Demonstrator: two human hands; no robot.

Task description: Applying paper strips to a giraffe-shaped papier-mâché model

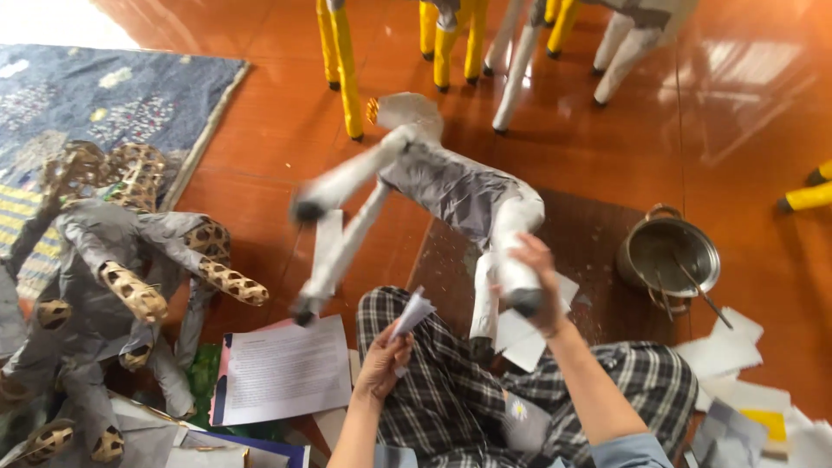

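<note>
A paper-covered animal figure (pixel 442 186) with white legs and a grey body lies tilted on its side over the floor in front of me. My right hand (pixel 539 282) grips one of its rear legs near the dark foot. Below it, over my checked trousers, my left hand (pixel 381 360) pinches a small white scrap of paper (pixel 413 312). The figure's front legs stretch left and look blurred.
A steel pot (pixel 669 253) with a stick in it stands at the right on a dark mat. Wicker-framed figures partly wrapped in grey paper (pixel 113 260) crowd the left. Printed sheets (pixel 282 368) lie by my knee, paper scraps (pixel 724 347) at right. Yellow and white figure legs (pixel 347 69) stand behind; a blue rug (pixel 104 95) lies at upper left.
</note>
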